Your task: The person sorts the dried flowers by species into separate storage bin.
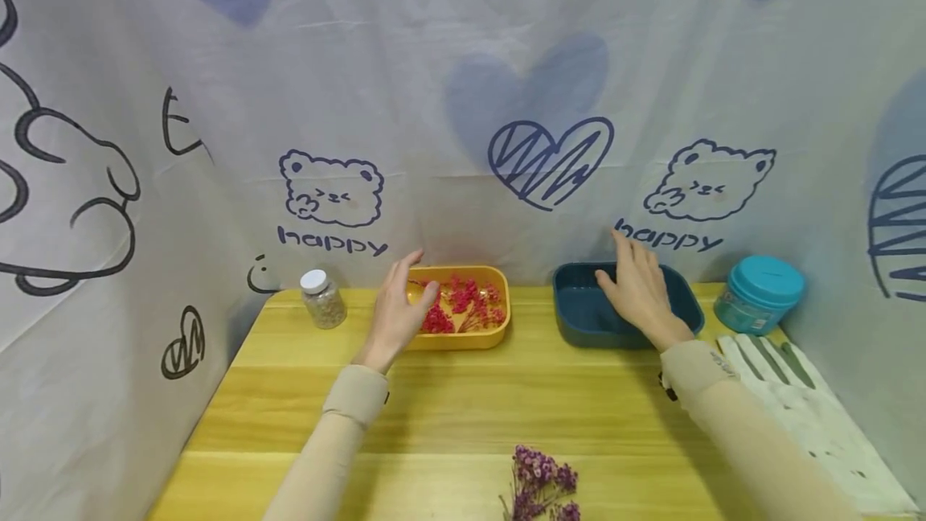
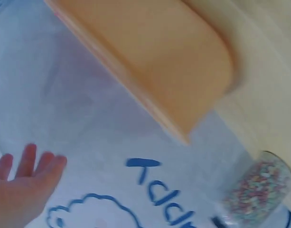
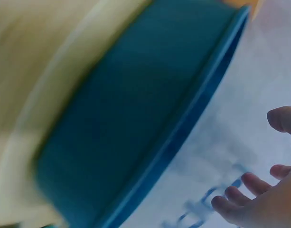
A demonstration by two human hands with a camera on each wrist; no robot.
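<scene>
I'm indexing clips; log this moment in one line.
left hand: empty, near yellow rectangular tray of red flower sprigs | right hand: empty, near dark-blue rectangular tray | purple flower sprigs: on wooden table

Left to right — bottle (image 1: pixel 325 305), 2 trays (image 1: pixel 466 341) (image 1: pixel 596 338), tub (image 1: pixel 758 296)

Head view: bright, diffuse light; fairly crisp at the left hand (image 1: pixel 398 312) and right hand (image 1: pixel 640 284). Soft shadows fall on the tabletop (image 1: pixel 448 408), just inward of each forearm (image 1: pixel 325 445). Left wrist view: pale, hazy; yellow-orange tray (image 2: pixel 150 52) beyond the left hand is soft-edged. Right wrist view: higher contrast — blue tray (image 3: pixel 131 114) near the right hand smeared, lettering (image 3: pixel 197 209) beside it blurred.
</scene>
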